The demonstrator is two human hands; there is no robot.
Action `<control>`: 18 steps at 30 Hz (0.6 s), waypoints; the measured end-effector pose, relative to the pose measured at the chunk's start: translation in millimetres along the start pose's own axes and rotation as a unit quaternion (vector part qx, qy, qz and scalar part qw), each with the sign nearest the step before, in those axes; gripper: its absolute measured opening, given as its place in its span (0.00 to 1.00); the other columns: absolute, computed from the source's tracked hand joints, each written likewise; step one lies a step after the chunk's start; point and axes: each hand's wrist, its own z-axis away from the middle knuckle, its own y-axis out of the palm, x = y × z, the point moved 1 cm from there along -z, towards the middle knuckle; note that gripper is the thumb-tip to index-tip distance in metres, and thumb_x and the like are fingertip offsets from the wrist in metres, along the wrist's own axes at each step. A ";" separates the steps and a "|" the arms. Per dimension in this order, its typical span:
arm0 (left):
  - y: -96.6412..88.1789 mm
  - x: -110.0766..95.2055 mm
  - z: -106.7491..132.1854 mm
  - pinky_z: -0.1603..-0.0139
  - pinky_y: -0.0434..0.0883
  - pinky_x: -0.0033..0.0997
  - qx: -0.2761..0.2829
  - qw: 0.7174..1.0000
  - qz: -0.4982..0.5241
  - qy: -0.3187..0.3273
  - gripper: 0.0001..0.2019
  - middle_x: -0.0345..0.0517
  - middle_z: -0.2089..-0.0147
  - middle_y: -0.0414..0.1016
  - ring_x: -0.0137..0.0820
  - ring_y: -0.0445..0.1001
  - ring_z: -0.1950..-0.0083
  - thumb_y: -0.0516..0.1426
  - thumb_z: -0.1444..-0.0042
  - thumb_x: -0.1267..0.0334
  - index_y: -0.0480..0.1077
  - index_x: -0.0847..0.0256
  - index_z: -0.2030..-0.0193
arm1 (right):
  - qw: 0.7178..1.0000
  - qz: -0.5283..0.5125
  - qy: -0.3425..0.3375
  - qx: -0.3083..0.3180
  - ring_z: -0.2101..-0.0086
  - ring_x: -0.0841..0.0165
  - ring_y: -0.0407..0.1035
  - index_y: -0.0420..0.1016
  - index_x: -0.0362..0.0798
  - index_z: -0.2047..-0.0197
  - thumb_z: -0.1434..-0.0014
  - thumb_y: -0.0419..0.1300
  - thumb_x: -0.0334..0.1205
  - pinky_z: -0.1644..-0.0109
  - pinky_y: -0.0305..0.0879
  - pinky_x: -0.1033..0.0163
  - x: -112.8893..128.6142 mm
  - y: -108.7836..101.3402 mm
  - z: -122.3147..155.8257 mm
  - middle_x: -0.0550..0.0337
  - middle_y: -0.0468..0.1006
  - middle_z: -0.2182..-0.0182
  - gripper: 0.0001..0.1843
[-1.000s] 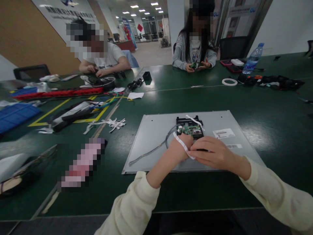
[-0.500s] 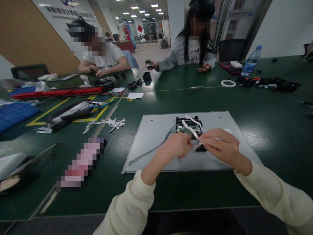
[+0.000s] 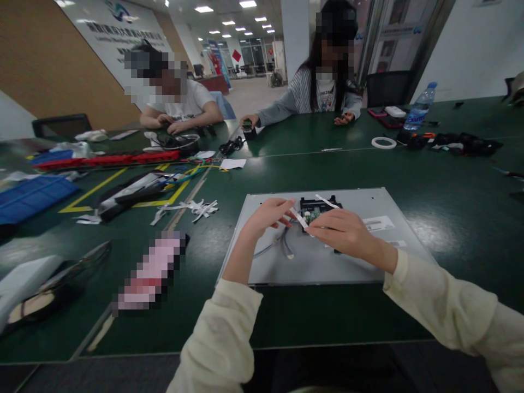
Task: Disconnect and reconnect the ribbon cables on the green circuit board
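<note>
My right hand (image 3: 341, 232) pinches the lower end of a narrow white strip (image 3: 300, 217), which looks like tape or paper. At the strip's upper end the fingers of my left hand (image 3: 268, 215) are closed on it. Both hands are above a flat grey panel (image 3: 360, 267). Behind them on the panel sits a black frame (image 3: 313, 203) with a green circuit board (image 3: 311, 216), partly hidden by my right hand. A second white strip (image 3: 326, 201) lies across the frame. Between my wrists a grey cable (image 3: 286, 245) rests on the panel, its end loose.
Left of the panel are white strip scraps (image 3: 198, 209) and a blurred pink phone-shaped thing (image 3: 153, 270). A blue crate (image 3: 36, 196) stands further left. Across the table two people sit, one with a hand (image 3: 249, 121) on a small black box. A white ring (image 3: 383, 143) and bottle (image 3: 421, 106) are at right.
My left hand has risen leftward from beside the board to the strip's upper end. The cable's end now shows on the panel. A co-worker's hand has lowered a small object onto the black box.
</note>
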 end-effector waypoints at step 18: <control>-2.4 40.8 -34.3 0.64 0.68 0.25 -0.097 0.988 -0.059 0.103 0.09 0.43 0.72 0.77 0.29 0.74 0.68 0.55 0.54 0.64 0.75 0.64 0.72 | 0.978 -0.002 0.119 0.172 0.52 0.66 0.68 0.78 0.46 0.59 0.38 0.53 0.33 0.45 0.60 0.56 4.5 49.0 -9.7 0.56 0.78 0.55 0.11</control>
